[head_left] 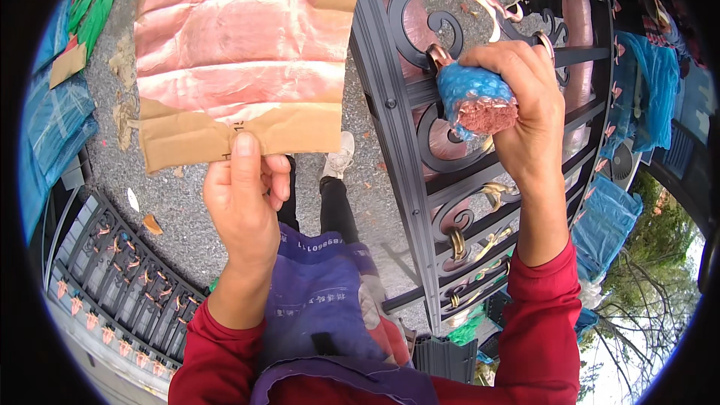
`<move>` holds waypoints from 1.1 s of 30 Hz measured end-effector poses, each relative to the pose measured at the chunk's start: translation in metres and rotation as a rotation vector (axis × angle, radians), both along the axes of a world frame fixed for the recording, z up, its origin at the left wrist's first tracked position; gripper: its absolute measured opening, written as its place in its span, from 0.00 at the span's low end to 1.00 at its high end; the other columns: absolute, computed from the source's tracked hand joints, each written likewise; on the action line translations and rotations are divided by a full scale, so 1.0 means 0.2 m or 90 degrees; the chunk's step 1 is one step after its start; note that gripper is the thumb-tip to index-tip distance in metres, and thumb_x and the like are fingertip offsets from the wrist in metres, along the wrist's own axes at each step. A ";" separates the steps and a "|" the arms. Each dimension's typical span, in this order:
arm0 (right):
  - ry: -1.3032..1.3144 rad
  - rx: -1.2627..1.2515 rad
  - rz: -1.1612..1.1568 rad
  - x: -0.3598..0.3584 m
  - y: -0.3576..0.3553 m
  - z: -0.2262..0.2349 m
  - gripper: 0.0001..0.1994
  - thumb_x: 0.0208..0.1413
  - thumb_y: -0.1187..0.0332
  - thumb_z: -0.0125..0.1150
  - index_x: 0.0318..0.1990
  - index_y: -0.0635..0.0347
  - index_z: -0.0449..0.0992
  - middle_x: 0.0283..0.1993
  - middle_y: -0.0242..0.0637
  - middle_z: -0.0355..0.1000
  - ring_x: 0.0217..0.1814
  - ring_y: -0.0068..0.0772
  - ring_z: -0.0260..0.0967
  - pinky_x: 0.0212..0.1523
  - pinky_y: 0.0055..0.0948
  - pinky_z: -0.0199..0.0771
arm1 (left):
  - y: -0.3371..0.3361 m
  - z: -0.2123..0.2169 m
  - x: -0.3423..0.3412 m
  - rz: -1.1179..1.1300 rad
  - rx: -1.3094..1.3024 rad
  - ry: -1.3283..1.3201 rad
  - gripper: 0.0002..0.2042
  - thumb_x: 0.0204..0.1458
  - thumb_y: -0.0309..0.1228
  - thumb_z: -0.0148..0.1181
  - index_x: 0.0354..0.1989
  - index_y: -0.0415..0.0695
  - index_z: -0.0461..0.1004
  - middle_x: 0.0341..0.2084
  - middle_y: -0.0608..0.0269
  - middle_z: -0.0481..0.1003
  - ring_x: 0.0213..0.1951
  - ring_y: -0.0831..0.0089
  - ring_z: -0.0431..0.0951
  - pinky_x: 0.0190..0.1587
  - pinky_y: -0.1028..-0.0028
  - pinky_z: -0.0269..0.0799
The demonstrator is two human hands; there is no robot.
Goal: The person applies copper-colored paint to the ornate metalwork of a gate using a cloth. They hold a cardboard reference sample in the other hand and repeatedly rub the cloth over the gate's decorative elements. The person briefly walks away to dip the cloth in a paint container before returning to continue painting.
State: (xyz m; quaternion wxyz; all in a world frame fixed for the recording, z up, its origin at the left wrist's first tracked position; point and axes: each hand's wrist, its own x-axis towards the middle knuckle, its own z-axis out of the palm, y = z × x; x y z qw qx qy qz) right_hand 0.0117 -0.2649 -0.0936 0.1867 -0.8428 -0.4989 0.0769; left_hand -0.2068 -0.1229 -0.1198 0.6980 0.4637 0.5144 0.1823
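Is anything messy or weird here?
Yes: the cardboard in the left hand is creased and mostly coated shiny pink, which looks odd against its plain brown bottom strip. The blue-wrapped pad in the right hand has a pinkish end too.

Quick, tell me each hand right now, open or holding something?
Left hand: closed, pinching the lower edge of a pink-smeared cardboard sheet.
Right hand: closed, gripping a blue bubble-wrapped bundle.

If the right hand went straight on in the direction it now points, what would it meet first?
Probably the dark metal scrollwork, met first through the blue-wrapped pad that the right hand holds; exact depth is unclear.
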 end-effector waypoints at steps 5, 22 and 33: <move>0.085 -0.027 -0.037 -0.12 -0.18 0.02 0.15 0.34 0.70 0.67 0.36 0.52 0.78 0.34 0.30 0.72 0.34 0.36 0.64 0.37 0.31 0.59 | 0.02 -0.01 -0.03 -0.018 0.005 -0.001 0.20 0.61 0.43 0.47 0.23 0.41 0.71 0.15 0.68 0.69 0.14 0.85 0.63 0.16 0.85 0.53; 0.433 0.452 -0.346 -0.24 -0.19 0.00 0.10 0.55 0.74 0.57 0.44 0.68 0.72 0.48 0.41 0.71 0.50 0.32 0.68 0.52 0.31 0.70 | -0.14 0.06 0.06 -0.289 0.013 -0.001 0.18 0.62 0.38 0.48 0.25 0.37 0.74 0.14 0.69 0.69 0.16 0.86 0.63 0.19 0.83 0.56; 0.210 0.195 -0.170 -0.32 -0.04 -0.02 0.21 0.32 0.86 0.52 0.40 0.64 0.74 0.35 0.42 0.72 0.36 0.45 0.66 0.40 0.33 0.66 | -0.20 0.06 0.02 -0.370 0.079 0.029 0.15 0.60 0.33 0.51 0.27 0.36 0.76 0.15 0.65 0.73 0.18 0.81 0.69 0.23 0.79 0.63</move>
